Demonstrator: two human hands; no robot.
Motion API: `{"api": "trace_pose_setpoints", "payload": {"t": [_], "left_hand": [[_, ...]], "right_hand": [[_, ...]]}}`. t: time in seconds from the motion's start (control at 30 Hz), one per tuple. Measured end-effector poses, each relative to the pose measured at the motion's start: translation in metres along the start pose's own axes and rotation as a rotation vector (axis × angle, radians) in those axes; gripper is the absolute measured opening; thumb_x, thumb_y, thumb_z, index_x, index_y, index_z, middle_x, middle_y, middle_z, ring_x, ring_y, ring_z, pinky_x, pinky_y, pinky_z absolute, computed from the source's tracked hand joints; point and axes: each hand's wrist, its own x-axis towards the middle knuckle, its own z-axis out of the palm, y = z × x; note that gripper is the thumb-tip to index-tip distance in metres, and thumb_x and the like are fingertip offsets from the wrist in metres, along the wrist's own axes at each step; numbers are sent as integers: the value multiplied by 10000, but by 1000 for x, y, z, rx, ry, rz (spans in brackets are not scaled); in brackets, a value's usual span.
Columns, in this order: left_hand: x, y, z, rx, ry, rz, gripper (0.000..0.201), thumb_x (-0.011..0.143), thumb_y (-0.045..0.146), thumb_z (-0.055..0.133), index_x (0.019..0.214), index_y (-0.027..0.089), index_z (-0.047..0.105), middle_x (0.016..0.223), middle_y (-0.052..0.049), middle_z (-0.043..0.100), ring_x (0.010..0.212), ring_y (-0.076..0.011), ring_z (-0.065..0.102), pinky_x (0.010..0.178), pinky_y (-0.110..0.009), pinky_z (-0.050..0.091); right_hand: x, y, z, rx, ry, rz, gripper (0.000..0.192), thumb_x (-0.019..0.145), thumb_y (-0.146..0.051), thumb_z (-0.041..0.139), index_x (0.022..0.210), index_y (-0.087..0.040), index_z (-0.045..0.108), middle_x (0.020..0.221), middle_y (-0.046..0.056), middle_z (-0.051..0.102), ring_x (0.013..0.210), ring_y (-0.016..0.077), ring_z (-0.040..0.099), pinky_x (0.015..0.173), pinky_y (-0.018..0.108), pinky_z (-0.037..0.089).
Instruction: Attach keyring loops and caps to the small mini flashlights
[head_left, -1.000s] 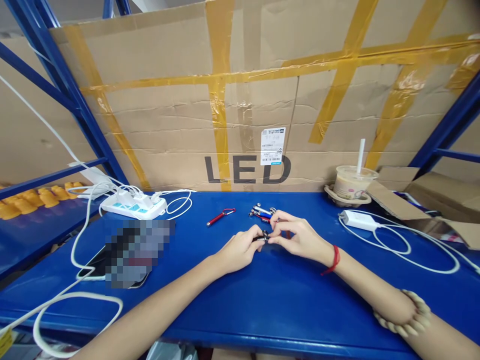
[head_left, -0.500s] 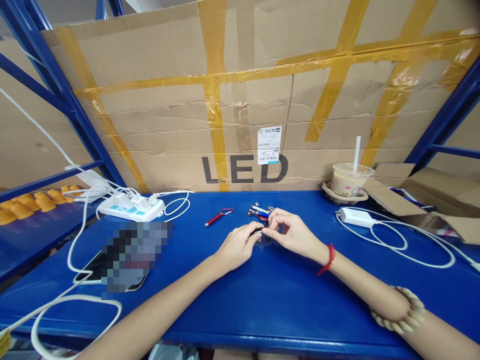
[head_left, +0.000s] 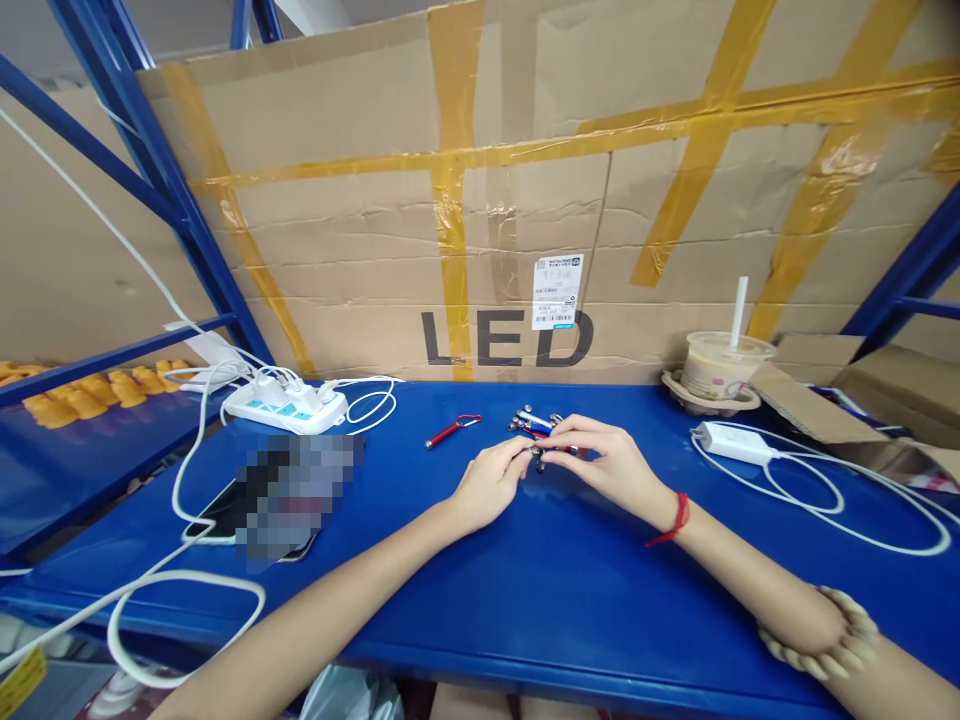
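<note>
A: Where are the hands at this moment?

B: Both meet over the middle of the blue metal workbench point(head_left: 570, 590). The left hand point(head_left: 491, 485) and the right hand point(head_left: 604, 462) pinch the two ends of a small dark metal keychain torch point(head_left: 541, 452) between thumb and fingertips, held just above the bench top.

A: Gripping firmly?

B: Both are closed on it with fingertips only. The part is tiny in this view, so I cannot tell whether it is one piece or two being joined.

A: What could go wrong?

B: In my judgement, a fingertip pinch on a smooth little cylinder may slip; the torch could drop and roll along the bench. A loose cap or clip, if there is one, might spring away.

A: Anything close by to worry about?

B: The small pile of silver and blue keychain torches point(head_left: 534, 422) lies just behind the fingers, so a careless wrist could scatter it. The red keychain torch with a clip point(head_left: 452, 431) lies apart to the left. The plastic cup of milk tea with a white straw point(head_left: 726, 362) and the white charger with its looped cable point(head_left: 736, 443) sit further right, within a forearm's sweep.
</note>
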Motion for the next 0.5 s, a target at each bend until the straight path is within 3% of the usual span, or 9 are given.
{"api": "trace_pose_setpoints", "payload": {"t": [0.3, 0.5], "left_hand": [[-4, -2, -4, -64, -40, 78, 273, 900, 319, 320, 1014, 216, 546, 907, -3, 608, 794, -130, 543, 700, -218, 387], [-8, -3, -3, -139, -28, 63, 218, 896, 312, 334, 968, 194, 504, 774, 13, 595, 688, -106, 537, 661, -210, 387]], "right_hand": [[0, 1, 1, 83, 52, 66, 241, 783, -435, 597, 744, -220, 699, 791, 49, 594, 678, 162, 559, 552, 261, 447], [-2, 0, 2, 171, 40, -30, 254, 825, -379, 564, 680, -198, 667, 779, 44, 563, 689, 150, 550, 615, 274, 453]]}}
